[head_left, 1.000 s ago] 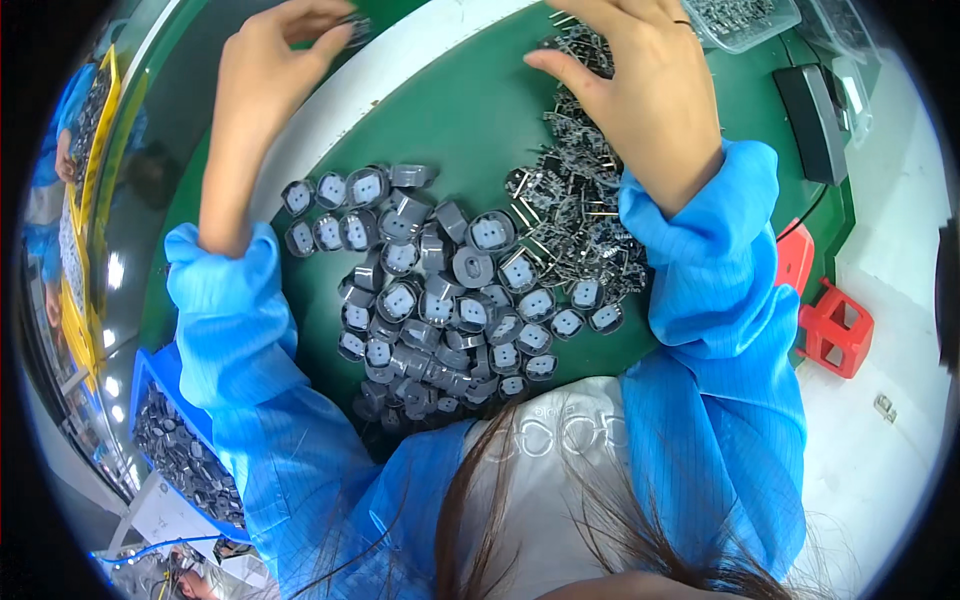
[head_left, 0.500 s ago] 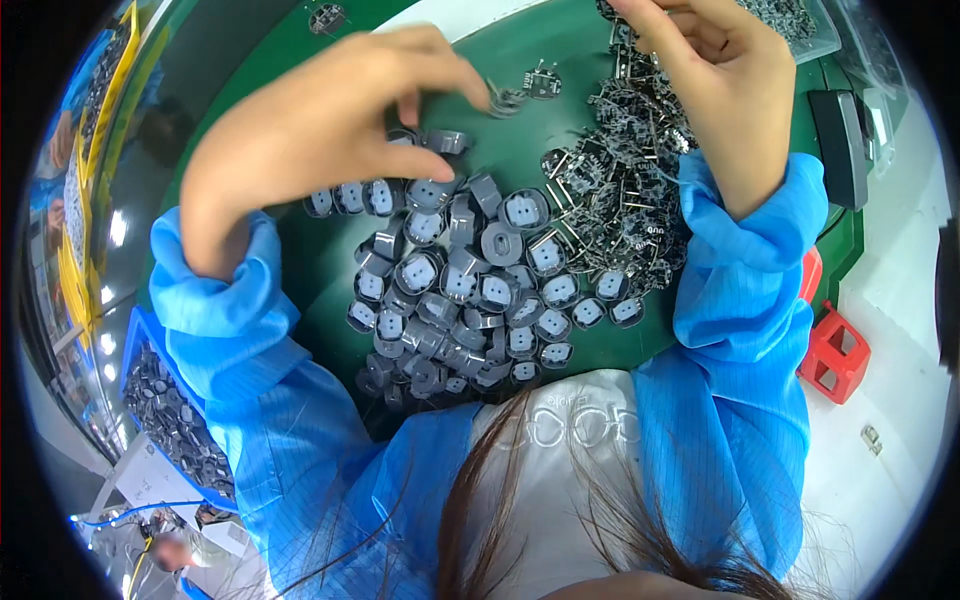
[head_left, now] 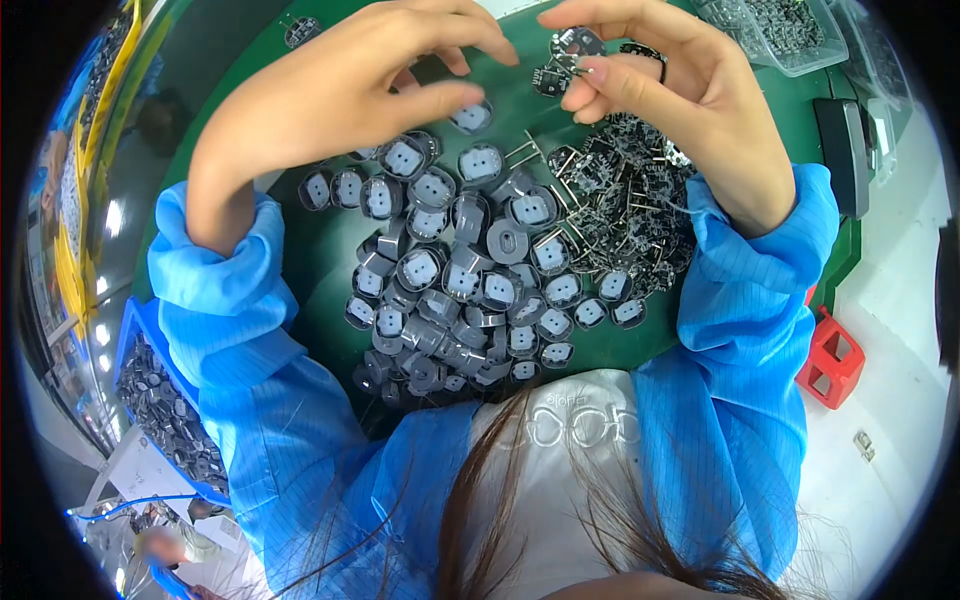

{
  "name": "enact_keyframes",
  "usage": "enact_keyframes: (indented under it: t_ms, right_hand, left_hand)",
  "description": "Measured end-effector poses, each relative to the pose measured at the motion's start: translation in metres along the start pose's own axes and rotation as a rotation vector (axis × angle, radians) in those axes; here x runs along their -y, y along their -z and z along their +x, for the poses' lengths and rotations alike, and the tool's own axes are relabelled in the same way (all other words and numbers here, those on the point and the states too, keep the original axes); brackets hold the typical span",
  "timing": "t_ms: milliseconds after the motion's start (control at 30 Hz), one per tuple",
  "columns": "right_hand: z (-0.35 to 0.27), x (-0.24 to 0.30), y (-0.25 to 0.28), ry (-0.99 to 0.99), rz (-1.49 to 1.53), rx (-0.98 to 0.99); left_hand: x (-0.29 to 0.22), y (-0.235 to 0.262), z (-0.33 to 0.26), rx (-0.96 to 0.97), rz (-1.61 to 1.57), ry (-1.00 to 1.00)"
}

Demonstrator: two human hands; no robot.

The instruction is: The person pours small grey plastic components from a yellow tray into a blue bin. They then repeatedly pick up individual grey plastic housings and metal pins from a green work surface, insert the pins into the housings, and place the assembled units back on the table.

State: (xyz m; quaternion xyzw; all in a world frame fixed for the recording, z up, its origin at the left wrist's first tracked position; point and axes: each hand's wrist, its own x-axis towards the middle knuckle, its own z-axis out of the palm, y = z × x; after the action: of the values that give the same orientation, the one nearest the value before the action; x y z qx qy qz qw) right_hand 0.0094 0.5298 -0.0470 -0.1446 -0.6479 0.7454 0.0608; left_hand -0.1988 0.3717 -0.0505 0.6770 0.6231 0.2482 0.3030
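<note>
The right hand [head_left: 690, 75] pinches a small round board [head_left: 577, 42] between thumb and fingers, up over the far side of the green table [head_left: 620, 348]. Over to the left, the left hand [head_left: 350, 80] hangs loose, fingers parted, its thumb near a grey cap [head_left: 471, 118]; from here I can't tell if they touch. More caps [head_left: 420, 268] heap toward the person, beside a tangle of boards [head_left: 625, 195]. A clear tub [head_left: 818, 60] stands beyond the right hand.

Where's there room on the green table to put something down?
Green table shows between the left sleeve and gray caps; another patch lies between the lower-right caps and right sleeve. It's crowded where caps meet boards.
</note>
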Motion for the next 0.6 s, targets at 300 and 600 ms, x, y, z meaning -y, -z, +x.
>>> enact_keyframes:
  t_ms: [300, 600]
  right_hand:
    - [0.003, -0.004, 0.000, 0.010, 0.044, 0.042]
    - [0.003, -0.013, -0.006, 0.296, -0.176, -0.031]
  left_hand:
    - [0.010, -0.013, 0.007, 0.071, 0.096, -0.121]
    - [-0.011, -0.016, 0.012, -0.136, -0.223, 0.094]
